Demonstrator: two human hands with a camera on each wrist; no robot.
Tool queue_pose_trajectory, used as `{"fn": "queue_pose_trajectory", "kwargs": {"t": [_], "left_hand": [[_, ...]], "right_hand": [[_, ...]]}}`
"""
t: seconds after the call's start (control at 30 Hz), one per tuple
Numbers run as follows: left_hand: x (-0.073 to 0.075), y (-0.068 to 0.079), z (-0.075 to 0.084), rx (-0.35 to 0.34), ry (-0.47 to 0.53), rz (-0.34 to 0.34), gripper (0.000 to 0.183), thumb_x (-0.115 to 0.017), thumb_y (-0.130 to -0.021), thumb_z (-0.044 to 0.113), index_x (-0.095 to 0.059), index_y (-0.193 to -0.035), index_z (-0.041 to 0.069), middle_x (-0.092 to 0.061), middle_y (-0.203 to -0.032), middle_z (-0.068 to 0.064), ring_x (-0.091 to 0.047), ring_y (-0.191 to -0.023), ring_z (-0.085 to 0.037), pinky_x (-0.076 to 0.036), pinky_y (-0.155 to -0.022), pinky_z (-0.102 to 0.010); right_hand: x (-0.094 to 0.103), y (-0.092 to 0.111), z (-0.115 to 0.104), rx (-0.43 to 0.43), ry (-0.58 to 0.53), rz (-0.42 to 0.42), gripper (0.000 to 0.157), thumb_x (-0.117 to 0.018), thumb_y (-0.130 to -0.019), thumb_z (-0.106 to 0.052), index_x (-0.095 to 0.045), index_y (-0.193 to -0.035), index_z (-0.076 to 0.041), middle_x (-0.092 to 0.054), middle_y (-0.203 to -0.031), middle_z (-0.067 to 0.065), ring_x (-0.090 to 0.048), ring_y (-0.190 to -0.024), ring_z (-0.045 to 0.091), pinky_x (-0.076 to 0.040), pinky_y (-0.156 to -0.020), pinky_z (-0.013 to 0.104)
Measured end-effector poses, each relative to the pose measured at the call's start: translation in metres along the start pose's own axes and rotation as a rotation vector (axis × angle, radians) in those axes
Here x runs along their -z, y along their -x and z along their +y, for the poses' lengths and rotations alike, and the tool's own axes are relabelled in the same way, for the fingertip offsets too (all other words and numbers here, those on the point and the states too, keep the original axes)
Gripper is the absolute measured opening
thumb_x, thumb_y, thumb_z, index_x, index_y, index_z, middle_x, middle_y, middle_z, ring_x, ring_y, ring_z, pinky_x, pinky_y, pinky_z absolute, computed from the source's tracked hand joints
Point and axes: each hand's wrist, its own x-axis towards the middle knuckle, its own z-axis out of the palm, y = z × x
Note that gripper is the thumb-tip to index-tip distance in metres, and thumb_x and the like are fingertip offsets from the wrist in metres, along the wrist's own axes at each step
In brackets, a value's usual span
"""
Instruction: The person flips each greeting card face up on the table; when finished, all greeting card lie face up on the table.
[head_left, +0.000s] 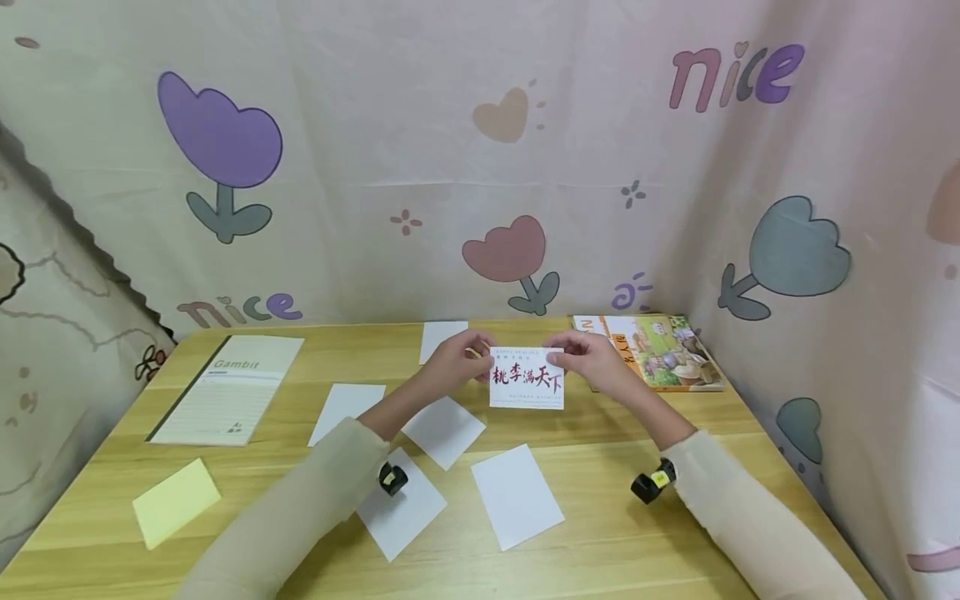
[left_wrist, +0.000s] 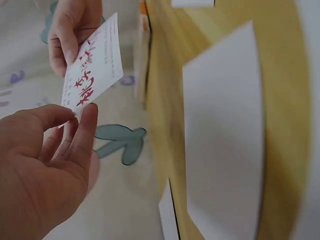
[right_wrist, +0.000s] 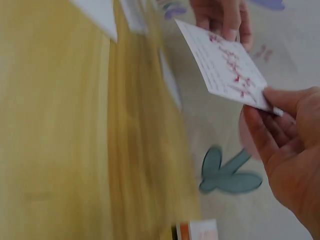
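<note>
Raised above the far side of the table is a white card (head_left: 527, 392) with red brush-style Chinese characters and small print, its printed face toward the head camera. My left hand (head_left: 459, 360) pinches the card's left edge near the top between thumb and fingers. On the opposite edge my right hand (head_left: 592, 357) pinches it the same way. In the left wrist view the card (left_wrist: 102, 65) stretches from the left hand (left_wrist: 55, 160) to the right. The right wrist view shows the right thumb on the printed face of the card (right_wrist: 225, 65), with fingers behind it.
Several blank white cards (head_left: 517, 497) lie scattered over the wooden table (head_left: 622, 550). A "Gambit" notebook (head_left: 232, 392) and a yellow paper pad (head_left: 177, 503) lie at the left. A colourful book (head_left: 675, 354) sits at the back right, before a patterned curtain (head_left: 360, 167).
</note>
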Motion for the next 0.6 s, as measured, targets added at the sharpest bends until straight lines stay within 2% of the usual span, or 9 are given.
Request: {"fn": "queue_pose_trajectory", "kwargs": {"t": [0.13,0.23,0.4,0.47,0.6], "left_hand": [[-0.001,-0.023,-0.010,0.045,-0.048,-0.038,0.027,-0.060,-0.094,0.004,-0.058,-0.120,-0.001,-0.064,-0.097,-0.013,-0.071,-0.085,-0.040,-0.060,-0.081,-0.048],[-0.002,-0.040,-0.019,0.087,-0.115,-0.079,0.024,-0.062,-0.095,0.005,-0.059,-0.119,-0.001,-0.066,-0.096,-0.013,-0.071,-0.078,-0.031,-0.061,-0.076,-0.039],[-0.004,-0.064,-0.027,0.127,-0.283,-0.124,0.021,-0.064,-0.096,0.007,-0.061,-0.116,0.001,-0.067,-0.096,-0.010,-0.065,-0.074,-0.019,-0.057,-0.069,-0.028],[-0.005,-0.071,-0.026,0.129,-0.356,-0.124,0.020,-0.065,-0.096,0.008,-0.062,-0.115,0.002,-0.066,-0.100,-0.009,-0.063,-0.081,-0.018,-0.055,-0.070,-0.027],[-0.004,-0.079,-0.024,0.122,-0.458,-0.126,0.020,-0.065,-0.096,0.008,-0.063,-0.115,0.002,-0.066,-0.106,-0.010,-0.062,-0.094,-0.021,-0.054,-0.079,-0.030]], "right_hand": [[0.008,-0.018,0.017,-0.028,0.045,-0.057,0.028,-0.072,-0.095,-0.023,-0.071,-0.120,-0.013,-0.065,-0.089,0.007,-0.062,-0.085,0.033,-0.053,-0.075,0.046],[0.010,-0.030,0.030,-0.056,0.081,-0.081,0.029,-0.071,-0.095,-0.020,-0.069,-0.122,-0.009,-0.066,-0.094,0.008,-0.062,-0.086,0.025,-0.054,-0.081,0.051],[0.010,-0.046,0.051,-0.077,0.175,-0.090,0.029,-0.069,-0.095,-0.015,-0.069,-0.123,-0.006,-0.066,-0.104,0.010,-0.060,-0.094,0.022,-0.054,-0.082,0.039],[0.009,-0.052,0.057,-0.068,0.232,-0.082,0.026,-0.069,-0.096,-0.015,-0.070,-0.121,-0.007,-0.067,-0.107,0.009,-0.060,-0.097,0.022,-0.052,-0.083,0.036],[0.008,-0.062,0.062,-0.060,0.316,-0.072,0.021,-0.068,-0.096,-0.016,-0.072,-0.116,-0.010,-0.068,-0.105,0.007,-0.059,-0.097,0.022,-0.049,-0.084,0.037]]}}
